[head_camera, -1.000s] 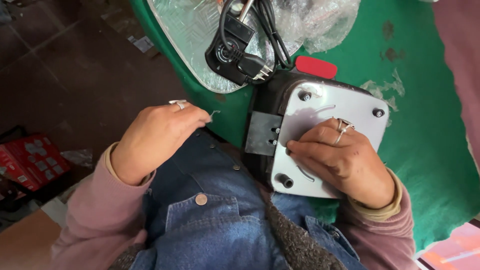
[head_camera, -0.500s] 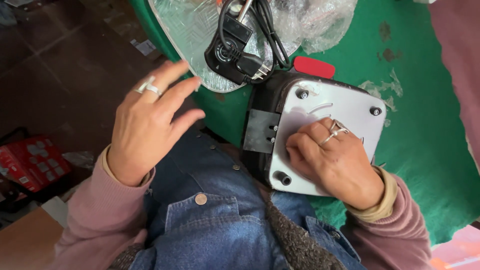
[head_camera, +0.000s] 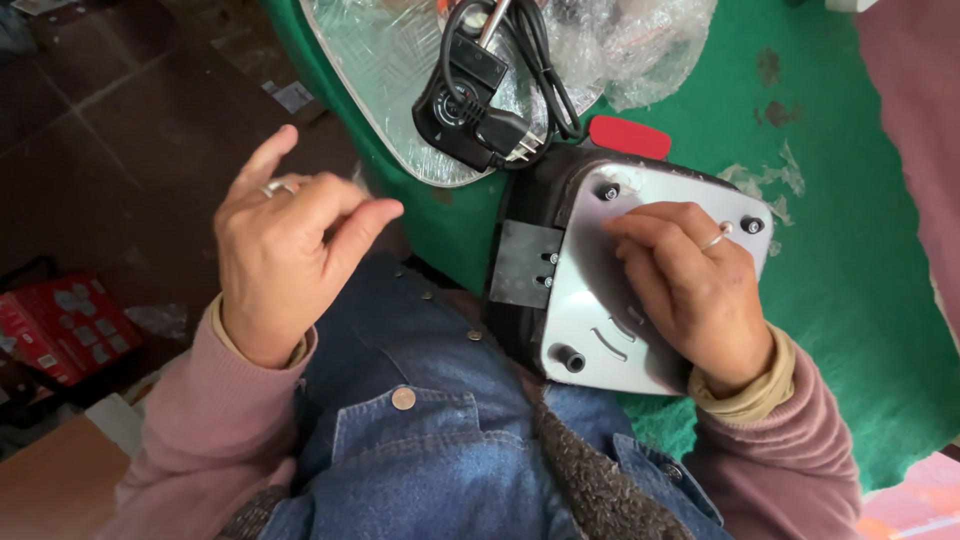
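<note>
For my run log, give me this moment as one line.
left hand: raised, empty, off table | right hand: flat on grey base plate of black appliance | power cord: coiled beyond | surface: green table

Left hand (head_camera: 285, 250): plain silver ring band on one finger. Right hand (head_camera: 690, 290): thin silver ring band, also one finger. Both arms in dusty-pink knit sleeves (head_camera: 215, 430), ribbed cuffs, with a tan under-layer cuff (head_camera: 750, 395) showing at each wrist. Torso: blue denim jacket (head_camera: 420, 440), round metal snap buttons (head_camera: 404, 398) down the front, visible seam stitching, grey fleecy pile lining (head_camera: 590, 480) along the open front edge.
</note>
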